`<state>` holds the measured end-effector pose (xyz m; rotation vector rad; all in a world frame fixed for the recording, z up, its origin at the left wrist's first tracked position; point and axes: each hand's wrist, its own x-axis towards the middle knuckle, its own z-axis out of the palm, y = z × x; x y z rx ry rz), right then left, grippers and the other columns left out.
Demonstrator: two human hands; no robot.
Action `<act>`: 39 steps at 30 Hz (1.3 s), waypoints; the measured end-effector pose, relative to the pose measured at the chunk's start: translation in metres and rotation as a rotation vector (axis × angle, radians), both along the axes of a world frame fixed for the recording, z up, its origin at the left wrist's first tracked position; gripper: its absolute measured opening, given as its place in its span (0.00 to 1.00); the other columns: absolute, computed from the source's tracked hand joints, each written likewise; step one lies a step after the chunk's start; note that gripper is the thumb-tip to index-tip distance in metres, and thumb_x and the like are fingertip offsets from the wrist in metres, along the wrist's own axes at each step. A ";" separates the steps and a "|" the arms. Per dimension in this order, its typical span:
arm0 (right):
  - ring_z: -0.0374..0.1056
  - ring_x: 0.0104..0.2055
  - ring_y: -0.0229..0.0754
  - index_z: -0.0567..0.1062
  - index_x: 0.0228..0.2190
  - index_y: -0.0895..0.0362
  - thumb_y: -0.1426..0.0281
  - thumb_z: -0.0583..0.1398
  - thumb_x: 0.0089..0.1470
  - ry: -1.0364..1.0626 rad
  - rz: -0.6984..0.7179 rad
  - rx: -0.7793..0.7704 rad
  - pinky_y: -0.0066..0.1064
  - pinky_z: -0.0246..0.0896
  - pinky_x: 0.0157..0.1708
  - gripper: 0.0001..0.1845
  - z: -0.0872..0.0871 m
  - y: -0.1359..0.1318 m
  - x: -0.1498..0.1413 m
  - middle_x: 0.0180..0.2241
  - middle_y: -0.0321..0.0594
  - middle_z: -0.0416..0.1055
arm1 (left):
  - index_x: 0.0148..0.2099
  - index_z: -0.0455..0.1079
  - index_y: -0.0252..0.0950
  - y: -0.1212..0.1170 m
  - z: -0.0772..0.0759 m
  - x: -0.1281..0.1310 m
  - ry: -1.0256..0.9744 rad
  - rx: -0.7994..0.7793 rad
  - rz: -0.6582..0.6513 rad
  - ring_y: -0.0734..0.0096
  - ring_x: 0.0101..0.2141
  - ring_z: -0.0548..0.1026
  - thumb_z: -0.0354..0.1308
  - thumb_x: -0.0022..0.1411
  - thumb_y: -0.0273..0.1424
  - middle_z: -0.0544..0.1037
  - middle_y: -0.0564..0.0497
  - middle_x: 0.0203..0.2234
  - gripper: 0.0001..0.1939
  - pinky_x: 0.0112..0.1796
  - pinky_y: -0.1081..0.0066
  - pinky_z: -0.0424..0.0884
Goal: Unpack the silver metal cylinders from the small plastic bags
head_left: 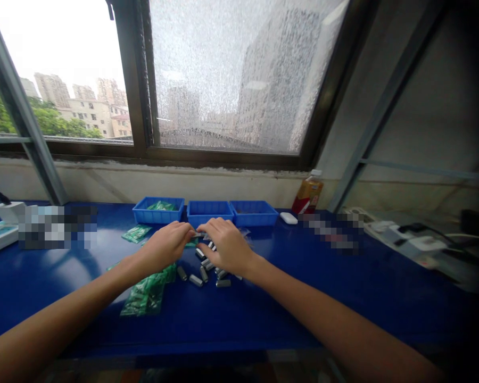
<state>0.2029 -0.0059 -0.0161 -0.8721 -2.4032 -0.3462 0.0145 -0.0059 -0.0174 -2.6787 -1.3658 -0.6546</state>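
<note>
My left hand (170, 242) and my right hand (228, 247) meet above the middle of the table. The left fingers are pinched together at a small greyish piece (199, 234) between the hands, too small to make out. Curled fingers of my right hand reach the same spot, with the thumb lower down. Under and in front of the right hand lie several short silver metal cylinders (196, 280), partly hidden by it. Green printed plastic packets (146, 295) lie in a pile below my left wrist, and another green packet (136, 233) lies beyond it.
Three blue trays stand in a row behind the hands: the left tray (158, 217) holds green packets, beside the middle tray (209, 218) and right tray (255, 218). A white case (288, 218), a drink bottle (308, 192) and power strips (411, 239) are at the right.
</note>
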 end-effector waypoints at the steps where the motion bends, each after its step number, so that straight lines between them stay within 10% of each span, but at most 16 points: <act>1: 0.60 0.39 0.44 0.69 0.37 0.58 0.66 0.57 0.52 0.000 -0.006 0.003 0.34 0.52 0.37 0.10 -0.001 -0.002 -0.002 0.35 0.42 0.68 | 0.33 0.64 0.34 -0.001 0.001 0.000 -0.002 -0.001 -0.011 0.65 0.33 0.68 0.37 0.66 0.31 0.72 0.47 0.29 0.16 0.37 0.67 0.64; 11: 0.61 0.35 0.40 0.70 0.31 0.60 0.69 0.50 0.58 0.129 0.002 -0.022 0.32 0.52 0.35 0.11 -0.004 0.005 0.002 0.30 0.42 0.68 | 0.46 0.60 0.36 -0.011 0.007 0.006 -0.186 0.005 -0.065 0.68 0.35 0.70 0.48 0.62 0.35 0.72 0.50 0.31 0.11 0.36 0.69 0.65; 39: 0.63 0.36 0.41 0.67 0.38 0.58 0.66 0.56 0.53 0.186 0.080 -0.048 0.32 0.52 0.36 0.10 0.005 0.000 0.006 0.32 0.40 0.69 | 0.38 0.62 0.36 -0.011 0.004 0.008 -0.192 0.037 -0.076 0.67 0.33 0.70 0.39 0.66 0.34 0.72 0.49 0.30 0.13 0.35 0.69 0.65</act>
